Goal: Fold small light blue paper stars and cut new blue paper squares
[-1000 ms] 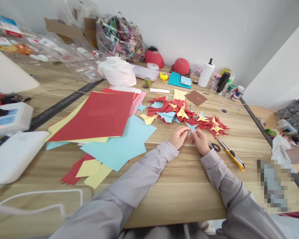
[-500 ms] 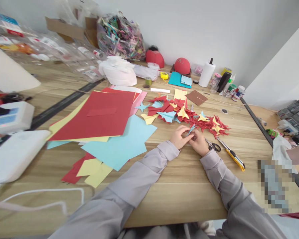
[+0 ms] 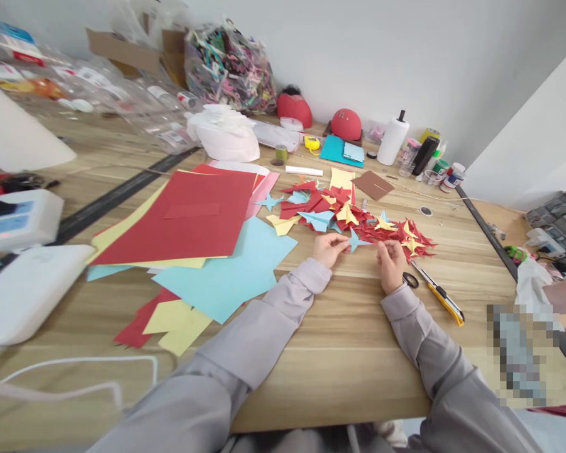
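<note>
Between thumb and finger, my left hand pinches one end of a small folded blue paper piece with pointed wings. My right hand is a little to the right of it, fingers pinched together and apart from the blue piece; whether they hold anything is too small to tell. Just behind both hands lies a long pile of folded red, yellow and blue paper pieces. Black-handled scissors lie partly hidden by my right hand.
A yellow utility knife lies right of the scissors. Large red sheets and blue sheets cover the table at the left. Bottles, a white roll and a bag of scraps stand at the back.
My hands have moved apart from each other. The blue piece, earlier between both hands, now shows its spread wings in my left hand, and my right hand is off it.
</note>
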A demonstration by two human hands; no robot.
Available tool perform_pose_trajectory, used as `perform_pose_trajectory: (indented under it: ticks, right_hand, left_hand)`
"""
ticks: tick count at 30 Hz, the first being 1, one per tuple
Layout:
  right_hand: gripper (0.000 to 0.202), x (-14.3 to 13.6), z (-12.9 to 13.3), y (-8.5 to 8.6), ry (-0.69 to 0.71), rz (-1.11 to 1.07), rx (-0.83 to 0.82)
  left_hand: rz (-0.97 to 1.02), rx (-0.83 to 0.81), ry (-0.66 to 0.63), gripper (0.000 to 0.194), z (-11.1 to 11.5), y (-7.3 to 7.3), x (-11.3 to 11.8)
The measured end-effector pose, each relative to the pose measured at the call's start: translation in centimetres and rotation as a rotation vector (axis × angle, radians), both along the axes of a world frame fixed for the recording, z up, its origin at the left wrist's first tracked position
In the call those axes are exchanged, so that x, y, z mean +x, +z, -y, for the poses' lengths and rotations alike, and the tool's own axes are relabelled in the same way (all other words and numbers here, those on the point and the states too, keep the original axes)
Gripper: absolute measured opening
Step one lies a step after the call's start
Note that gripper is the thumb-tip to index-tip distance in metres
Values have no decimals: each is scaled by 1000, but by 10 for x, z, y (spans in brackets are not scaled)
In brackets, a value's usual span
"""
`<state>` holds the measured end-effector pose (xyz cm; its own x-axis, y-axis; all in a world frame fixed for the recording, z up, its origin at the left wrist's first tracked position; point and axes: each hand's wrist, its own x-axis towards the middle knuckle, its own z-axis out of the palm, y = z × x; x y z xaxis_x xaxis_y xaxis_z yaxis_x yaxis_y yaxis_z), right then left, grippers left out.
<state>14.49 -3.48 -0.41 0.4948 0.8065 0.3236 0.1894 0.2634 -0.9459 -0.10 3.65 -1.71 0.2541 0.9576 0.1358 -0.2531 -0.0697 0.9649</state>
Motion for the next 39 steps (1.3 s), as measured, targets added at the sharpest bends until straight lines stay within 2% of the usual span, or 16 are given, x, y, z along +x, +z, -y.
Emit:
perform_pose_trajectory:
  ticks: [5,11,14,18,22,28,33,39]
  right_hand:
    - [35,3,-1,2,260,-75,-118]
    - [31,2,2,3,367,-88,-148]
    - [24,2,-1,-1,372,15,-188]
    - [25,4,-3,-5,333,72,-193]
    - [25,3,-1,-2,369,47,-181]
    - [29,-2,2,4,399,-34,-180]
    - [24,-8,3,5,364,-84,-169]
    - [19,-13,5,5,326,-145,-130]
  left_hand:
    - [22,-44,-135,25,5,7,-2]
    - [-48,25,-174,21,9,9,-1]
    - [-106,58,-189,21,10,6,0]
    - [-122,49,-197,25,9,1,2]
    - [-119,37,-158,27,9,0,2]
    - [-76,-1,-164,28,9,8,-1]
    - [0,-111,-246,27,10,14,-3]
    - [168,-295,-303,31,9,12,-1]
